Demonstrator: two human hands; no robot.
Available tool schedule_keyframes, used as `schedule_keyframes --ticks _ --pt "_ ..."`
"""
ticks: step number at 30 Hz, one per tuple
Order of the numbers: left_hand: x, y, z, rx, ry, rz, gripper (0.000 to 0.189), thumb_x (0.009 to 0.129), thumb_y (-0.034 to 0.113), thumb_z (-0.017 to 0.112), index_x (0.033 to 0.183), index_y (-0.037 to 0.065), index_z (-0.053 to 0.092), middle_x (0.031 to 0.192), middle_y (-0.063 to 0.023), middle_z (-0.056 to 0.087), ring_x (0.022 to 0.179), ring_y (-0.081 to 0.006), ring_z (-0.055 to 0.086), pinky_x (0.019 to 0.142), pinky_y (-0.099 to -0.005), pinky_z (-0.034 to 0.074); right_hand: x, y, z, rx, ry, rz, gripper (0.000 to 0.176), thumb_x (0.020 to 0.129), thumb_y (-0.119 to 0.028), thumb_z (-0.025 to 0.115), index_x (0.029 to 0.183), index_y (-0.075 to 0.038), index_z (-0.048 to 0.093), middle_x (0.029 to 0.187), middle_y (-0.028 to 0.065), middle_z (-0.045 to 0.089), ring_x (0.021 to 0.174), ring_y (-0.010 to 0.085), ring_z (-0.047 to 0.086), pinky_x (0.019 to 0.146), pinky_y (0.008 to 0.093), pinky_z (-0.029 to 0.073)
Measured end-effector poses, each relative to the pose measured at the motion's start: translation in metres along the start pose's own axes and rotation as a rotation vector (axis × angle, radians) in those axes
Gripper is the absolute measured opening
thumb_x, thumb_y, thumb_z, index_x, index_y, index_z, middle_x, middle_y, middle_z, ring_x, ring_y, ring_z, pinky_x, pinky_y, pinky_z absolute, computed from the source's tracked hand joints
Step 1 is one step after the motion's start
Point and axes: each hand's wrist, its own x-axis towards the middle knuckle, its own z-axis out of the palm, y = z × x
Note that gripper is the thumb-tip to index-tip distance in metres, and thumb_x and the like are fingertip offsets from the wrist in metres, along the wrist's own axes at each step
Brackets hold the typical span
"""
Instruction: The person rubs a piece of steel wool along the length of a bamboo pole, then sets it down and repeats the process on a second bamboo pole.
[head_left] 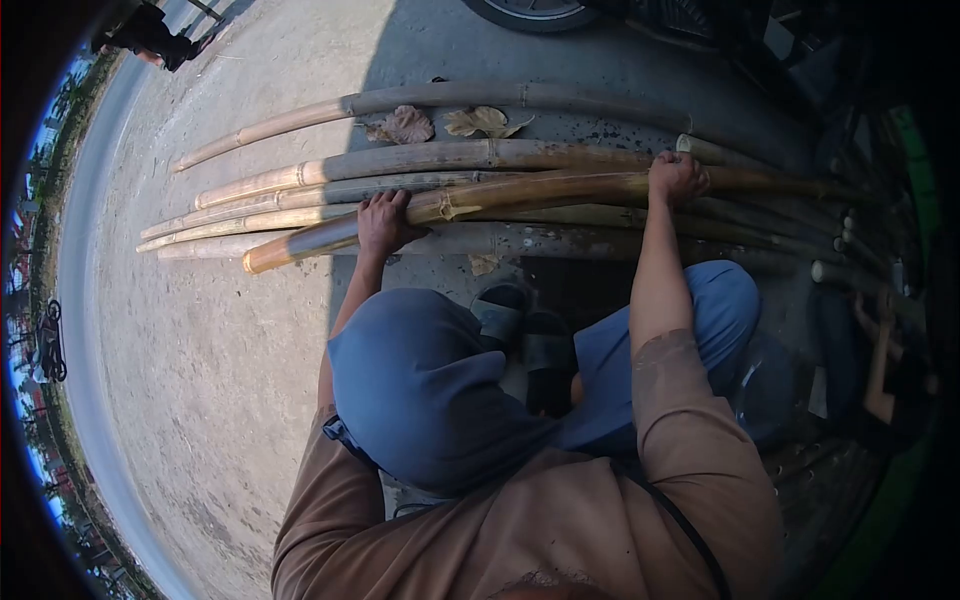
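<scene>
A long brown bamboo pole point(545, 193) lies slantwise across several other poles on the ground. Its cut end is at the left, in sunlight. My left hand point(386, 222) grips it near that end, fingers over the top and thumb toward me. Farther along, my right hand point(678, 178) is closed around the same pole, knuckles up. Just beyond the held pole lies a paler bamboo pole point(400, 158), and another bamboo pole point(560, 239) is nearest my feet. The held pole's right end fades into shadow.
A farther bamboo pole point(430, 97) lies beyond two dry leaves point(402, 125). My sandals point(500, 312) are close to the nearest pole. A vehicle wheel point(532, 12) stands at the top. Dark clutter fills the right side, and a person point(160, 38) is at the upper left.
</scene>
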Motion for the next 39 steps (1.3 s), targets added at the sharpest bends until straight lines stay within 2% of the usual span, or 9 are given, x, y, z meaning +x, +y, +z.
schedule_keyframes --ticks 3,14,18,23,25,27,29,32,39 --pt "-0.006 0.000 -0.001 0.017 0.071 0.022 0.077 0.061 0.052 0.094 0.125 0.017 0.068 0.119 -0.0083 0.071 0.120 -0.0306 0.065 0.100 -0.0505 0.047 0.007 -0.004 0.001 0.003 -0.065 0.052 0.017 0.079 -0.026 0.071 0.088 -0.012 0.074 0.105 0.0117 0.071 0.108 0.0368 0.062 0.104 0.0538 0.044" --pt "-0.012 -0.015 0.028 -0.040 0.191 0.037 0.072 0.063 0.052 0.092 0.121 0.018 0.066 0.114 -0.0065 0.069 0.119 -0.0292 0.065 0.101 -0.0496 0.046 -0.282 -0.276 -0.068 0.654 -0.537 -0.697 0.012 0.079 -0.017 0.069 0.086 -0.011 0.061 0.095 0.0120 0.062 0.102 0.0377 0.060 0.105 0.0558 0.043" --pt "-0.022 -0.009 0.011 0.008 0.142 0.051 0.083 0.064 0.054 0.092 0.133 0.019 0.062 0.117 -0.0054 0.068 0.122 -0.0281 0.063 0.104 -0.0486 0.044 -0.228 -0.231 -0.058 0.595 -0.645 -0.672 0.010 0.080 -0.018 0.068 0.084 -0.010 0.063 0.098 0.0137 0.067 0.104 0.0378 0.062 0.101 0.0527 0.046" --pt "-0.030 -0.007 0.014 -0.018 0.187 0.050 0.078 0.065 0.053 0.091 0.129 0.019 0.063 0.115 -0.0051 0.066 0.120 -0.0276 0.063 0.104 -0.0484 0.043 -0.070 -0.114 -0.027 0.167 -0.725 -0.202 0.025 0.087 -0.019 0.070 0.099 0.002 0.072 0.109 0.0249 0.072 0.104 0.0470 0.068 0.091 0.0562 0.054" --pt "-0.027 -0.010 0.026 0.003 0.238 0.051 0.075 0.064 0.052 0.091 0.126 0.019 0.064 0.113 -0.0048 0.066 0.119 -0.0270 0.063 0.104 -0.0482 0.043 0.003 -0.043 0.036 -0.080 -0.898 -0.183 0.041 0.085 -0.030 0.078 0.112 0.001 0.076 0.121 0.0271 0.073 0.117 0.0431 0.070 0.100 0.0517 0.056" --pt "-0.029 -0.004 0.023 -0.014 0.217 0.036 0.056 0.078 0.038 0.079 0.128 0.018 0.064 0.116 -0.0068 0.067 0.122 -0.0280 0.061 0.106 -0.0487 0.042 0.092 0.011 0.094 -0.308 -1.144 -0.566 0.061 0.082 -0.037 0.079 0.124 0.006 0.072 0.136 0.0283 0.066 0.127 0.0395 0.066 0.109 0.0456 0.053" --pt "-0.028 -0.005 0.020 -0.016 0.201 0.023 0.044 0.086 0.030 0.071 0.128 0.018 0.064 0.118 -0.0080 0.067 0.125 -0.0284 0.061 0.107 -0.0488 0.041 0.149 -0.022 -0.003 -0.279 -1.028 -0.390 0.053 0.086 -0.034 0.076 0.122 0.005 0.074 0.134 0.0261 0.068 0.128 0.0371 0.066 0.108 0.0431 0.054" --pt "-0.028 -0.008 0.029 0.001 0.190 0.009 0.040 0.088 0.026 0.068 0.127 0.016 0.064 0.118 -0.0085 0.067 0.125 -0.0284 0.061 0.106 -0.0486 0.041 0.227 -0.036 -0.029 -0.316 -1.053 -0.591 0.037 0.080 -0.020 0.075 0.110 0.001 0.076 0.123 0.0280 0.072 0.116 0.0365 0.072 0.097 0.0438 0.057" --pt "-0.027 -0.006 0.030 0.031 0.167 0.020 0.066 0.070 0.041 0.085 0.127 0.015 0.063 0.120 -0.0079 0.065 0.126 -0.0300 0.059 0.105 -0.0503 0.042 0.154 0.023 -0.010 0.417 -0.598 -0.474 0.025 0.081 -0.013 0.074 0.099 -0.003 0.060 0.096 0.0195 0.067 0.097 0.0392 0.068 0.088 0.0464 0.053"
